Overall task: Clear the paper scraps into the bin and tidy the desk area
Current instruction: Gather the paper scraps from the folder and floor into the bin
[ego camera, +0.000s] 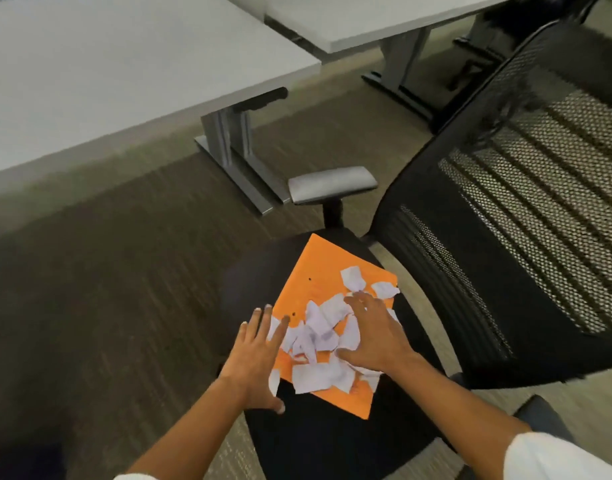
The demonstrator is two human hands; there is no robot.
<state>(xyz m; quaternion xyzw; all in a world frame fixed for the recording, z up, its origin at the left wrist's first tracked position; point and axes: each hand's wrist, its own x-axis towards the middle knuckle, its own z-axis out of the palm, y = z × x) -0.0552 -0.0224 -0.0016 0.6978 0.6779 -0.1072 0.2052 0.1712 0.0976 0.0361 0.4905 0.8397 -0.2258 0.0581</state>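
An orange folder (pixel 320 268) lies flat on the black seat (pixel 318 441) of an office chair. Several white paper scraps (pixel 318 332) are heaped on its near half, and two more scraps (pixel 353 277) lie apart toward its far right corner. My left hand (pixel 259 355) rests flat at the folder's left edge, fingers spread, touching the heap's left side. My right hand (pixel 372 336) lies palm down on the right side of the heap, fingers apart. Neither hand grips anything. No bin is in view.
The chair's mesh backrest (pixel 526 202) rises on the right, and its grey armrest (pixel 332 183) stands just beyond the seat. Two white desks (pixel 107 74) on grey metal legs (pixel 235 147) stand further back over brown carpet (pixel 107 271).
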